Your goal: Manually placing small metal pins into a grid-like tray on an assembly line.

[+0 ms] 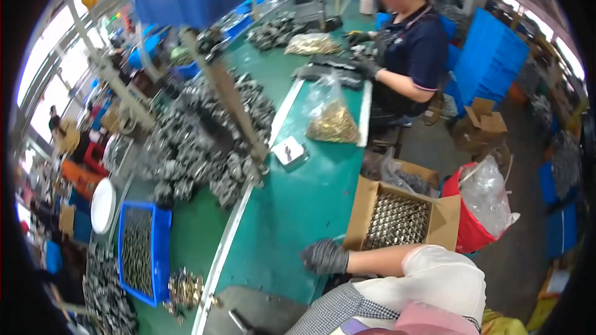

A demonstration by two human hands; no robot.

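My right hand (325, 257), in a dark grey knit glove, is low over the near edge of the green worktable (292, 211), beside an open carton (355, 223). Its fingers look curled in, and whatever they may hold is hidden. The carton is packed with rows of shiny metal parts (397, 220). My left hand is out of view. At the bottom, a dark grey mat (267, 304) carries a metal rod-like piece (238, 321). Further up stand a small white box (288, 151) and a clear bag of brass-coloured parts (334, 124).
A large heap of grey metal parts (205, 130) lies left of the white strip, around an upright post (223, 96). Nearer are a blue bin (162, 254) and loose brass pieces (185, 291). A gloved co-worker (406, 56) sits ahead. A red bag (456, 214) stands beyond the carton.
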